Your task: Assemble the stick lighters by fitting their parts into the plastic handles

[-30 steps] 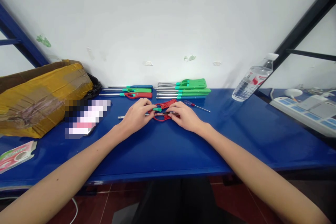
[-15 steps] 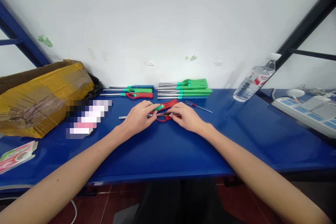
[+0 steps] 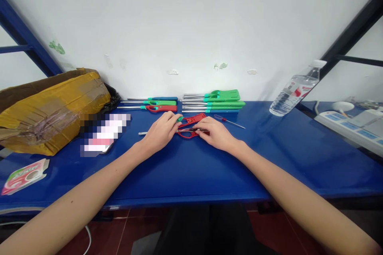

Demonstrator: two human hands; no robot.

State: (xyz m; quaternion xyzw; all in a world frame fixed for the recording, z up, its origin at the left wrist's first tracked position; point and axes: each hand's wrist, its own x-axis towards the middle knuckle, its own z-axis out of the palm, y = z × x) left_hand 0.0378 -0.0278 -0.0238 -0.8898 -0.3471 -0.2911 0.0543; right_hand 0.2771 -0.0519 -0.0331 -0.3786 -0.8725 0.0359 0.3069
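Observation:
An opened long-neck lighter lies on the blue table, its red handle in two halves. My left hand is closed, its fingertips at a small green plastic piece beside the upper red half. Under that hand runs the metal tube of the lower red half. My right hand pinches the dark inner part in the lower half. Thin wires seem to show between the hands; the fingers hide some of the parts.
Assembled lighters lie in a left group and a right stack by the wall. A screwdriver is right of my hands. Around them are a taped box, a phone, a card, a water bottle and a power strip.
The green piece has shifted left off the upper red half with my left fingers, baring the loop of that half. My right hand stays at the dark part. The view has shifted slightly.

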